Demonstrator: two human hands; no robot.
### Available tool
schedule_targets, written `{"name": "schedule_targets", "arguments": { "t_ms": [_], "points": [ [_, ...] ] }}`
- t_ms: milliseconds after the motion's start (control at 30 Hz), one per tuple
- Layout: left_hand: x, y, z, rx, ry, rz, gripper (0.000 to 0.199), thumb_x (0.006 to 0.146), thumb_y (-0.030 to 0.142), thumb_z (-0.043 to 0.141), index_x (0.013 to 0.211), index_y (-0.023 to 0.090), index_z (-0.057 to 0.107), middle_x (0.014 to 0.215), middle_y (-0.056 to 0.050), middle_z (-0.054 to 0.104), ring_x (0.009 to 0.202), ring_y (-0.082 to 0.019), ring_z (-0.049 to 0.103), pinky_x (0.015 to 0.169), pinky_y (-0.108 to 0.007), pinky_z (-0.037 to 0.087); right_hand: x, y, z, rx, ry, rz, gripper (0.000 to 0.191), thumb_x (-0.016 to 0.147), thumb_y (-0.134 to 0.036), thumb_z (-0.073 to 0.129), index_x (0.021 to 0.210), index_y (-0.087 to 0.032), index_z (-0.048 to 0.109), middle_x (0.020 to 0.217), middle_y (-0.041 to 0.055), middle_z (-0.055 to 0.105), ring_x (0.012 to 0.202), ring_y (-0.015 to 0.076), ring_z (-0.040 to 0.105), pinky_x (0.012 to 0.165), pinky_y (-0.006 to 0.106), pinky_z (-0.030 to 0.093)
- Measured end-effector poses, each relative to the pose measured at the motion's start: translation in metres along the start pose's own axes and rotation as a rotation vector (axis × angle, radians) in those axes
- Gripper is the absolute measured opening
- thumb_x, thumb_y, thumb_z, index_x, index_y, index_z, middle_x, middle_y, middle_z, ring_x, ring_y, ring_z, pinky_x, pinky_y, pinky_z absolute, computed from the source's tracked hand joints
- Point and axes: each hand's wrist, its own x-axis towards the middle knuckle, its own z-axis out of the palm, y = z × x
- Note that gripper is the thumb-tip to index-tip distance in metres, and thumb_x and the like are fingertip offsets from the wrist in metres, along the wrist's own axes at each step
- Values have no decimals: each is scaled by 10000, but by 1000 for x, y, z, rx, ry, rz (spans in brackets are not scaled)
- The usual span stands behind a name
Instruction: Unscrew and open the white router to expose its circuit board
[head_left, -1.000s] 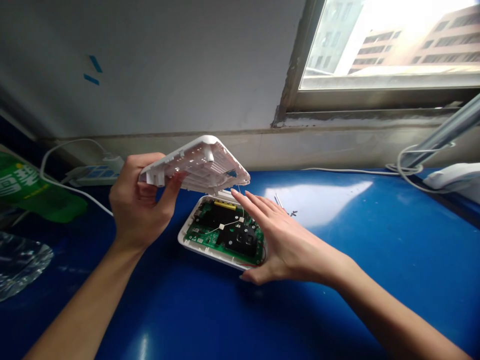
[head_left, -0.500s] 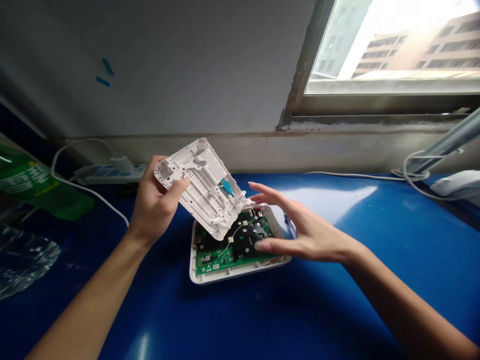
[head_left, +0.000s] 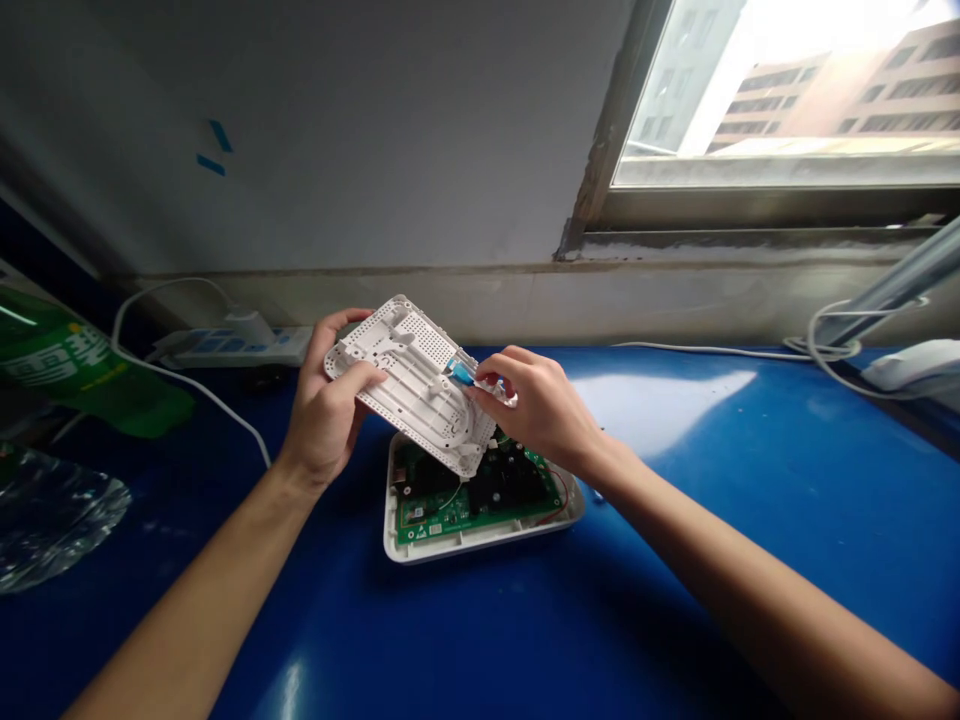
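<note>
A white perforated plastic cover (head_left: 416, 375), tilted with its ribbed inside facing me, is gripped at its left edge by my left hand (head_left: 326, 400). Near the cover's right side is a small blue piece (head_left: 460, 373). My right hand (head_left: 532, 400) has its fingers closed at that piece's right end; whether they pinch it or the cover's edge is hard to make out. Below the cover lies a white open housing (head_left: 450, 553) holding a green circuit board (head_left: 450, 518) with black parts and thin wires. The cover hides part of the board.
At the left lie a green bottle (head_left: 82, 370) and crumpled clear plastic (head_left: 56, 515). A power strip (head_left: 277, 345) with a white cable stands by the wall. A metal pole (head_left: 892, 280) with a coiled cable is at the right.
My right hand has moved left and up to the blue piece, and its fingers have closed. My left hand and the cover have shifted slightly right and tilted.
</note>
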Motion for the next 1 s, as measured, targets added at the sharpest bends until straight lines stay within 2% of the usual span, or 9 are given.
{"name": "schedule_targets", "arguments": {
  "t_ms": [100,167,267,333,500,567,667,833,1000],
  "points": [
    [-1,1,2,-55,-76,-46,708,721,130,649,1397,313,541,1141,-24,709,872,-215,712,617,-263,574,-4,7,2,-29,120,-35,175,989,-345,717,1057,-185,737,1042,80,631,811,190,590,753,339,483],
    [-2,4,2,-107,-154,-108,783,728,119,656,1470,325,512,1256,-38,709,954,-243,730,649,-274,599,-4,11,3,-64,175,-84,129,991,-320,716,1013,-194,731,1077,95,626,898,221,608,794,356,508],
    [-4,12,0,-206,-234,-270,875,700,69,709,1511,346,527,1361,-35,688,1047,-260,729,693,-252,616,-3,15,4,-129,177,-129,108,999,-262,696,920,-188,692,1136,130,639,1041,273,606,892,404,526],
    [-4,19,-4,-265,-269,-360,926,694,51,733,1532,383,523,1376,-28,680,1047,-255,730,716,-255,630,-3,15,5,-151,143,-135,75,1010,-228,673,953,-179,671,1170,143,647,1047,272,612,914,412,533],
    [-1,25,-14,-335,-329,-505,661,812,233,787,1447,308,619,1271,-81,705,928,-221,736,713,-259,639,-4,11,6,-169,37,-156,55,1033,-210,639,981,-191,640,1064,101,673,902,221,624,777,338,533],
    [0,21,-13,-272,-287,-495,564,849,256,802,1384,304,630,1155,-71,725,827,-188,728,646,-225,616,-5,9,6,-179,14,-161,67,1030,-216,647,967,-194,641,1053,96,679,900,220,627,756,326,520],
    [-1,14,-7,-189,-246,-435,553,850,227,825,1347,312,598,1025,-43,727,741,-172,716,581,-202,589,-6,9,7,-179,17,-149,62,1024,-249,675,1018,-192,653,1083,93,688,905,214,640,767,324,513],
    [-4,11,2,-205,-244,-375,590,822,207,845,1344,287,582,1043,-37,726,767,-177,727,616,-212,606,-7,9,9,-181,52,-84,92,1031,-287,677,1068,-207,653,1137,84,692,910,209,654,765,325,501],
    [-7,11,4,-208,-240,-344,610,810,197,853,1351,280,583,1075,-37,723,809,-179,728,651,-215,610,-5,6,10,-223,-8,-87,69,1051,-257,634,1041,-191,616,1047,84,676,833,218,621,696,328,462]
  ]
}}
